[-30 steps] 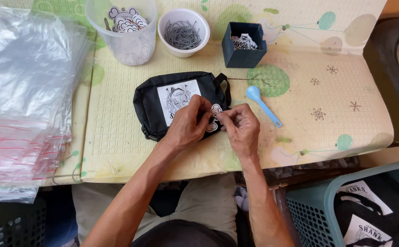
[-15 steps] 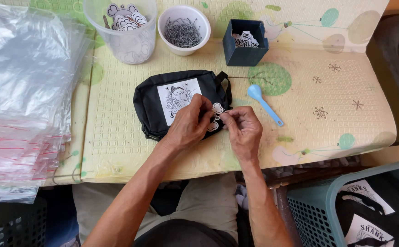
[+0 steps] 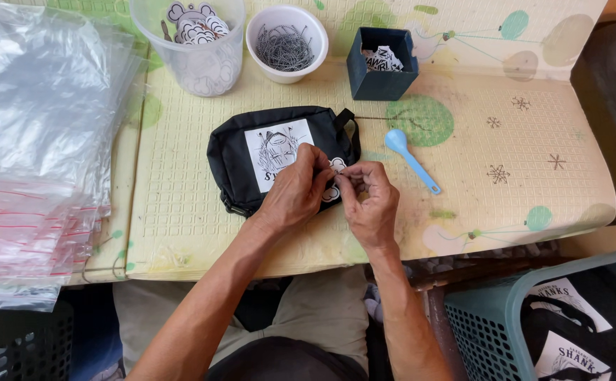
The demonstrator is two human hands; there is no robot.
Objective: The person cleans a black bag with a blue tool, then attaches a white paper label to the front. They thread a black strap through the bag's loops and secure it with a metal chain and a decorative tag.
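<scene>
Since a second ago almost nothing has shifted: my hands stay together over the right end of the black pouch point(image 3: 251, 166), and only my fingers have worked a little closer around the small white charm point(image 3: 336, 166) between them.

My left hand point(image 3: 295, 189) rests on the pouch with its fingers curled in, pinching at the charm from the left. My right hand point(image 3: 370, 201) meets it from the right, thumb and forefinger clenched on something tiny at the charm's edge; what exactly is pinched there is too small to tell. A second white piece point(image 3: 331, 194) peeks out just below my left fingers.

The pouch lies near the middle of the yellow-green mat point(image 3: 534, 162), a little toward its near edge, with its white printed patch point(image 3: 274, 148) facing up and its strap loop point(image 3: 347, 120) at the right end.

Along the far edge stand a clear tub of white cut-out charms point(image 3: 193, 42), a white bowl of small metal chains point(image 3: 286, 46) and a dark blue box point(image 3: 382, 67). A light blue spoon point(image 3: 410, 159) lies just right of my hands. Clear plastic bags point(image 3: 32, 155) are piled at the left edge, and a teal basket point(image 3: 505, 310) with more black pouches sits beyond the near right corner.
</scene>
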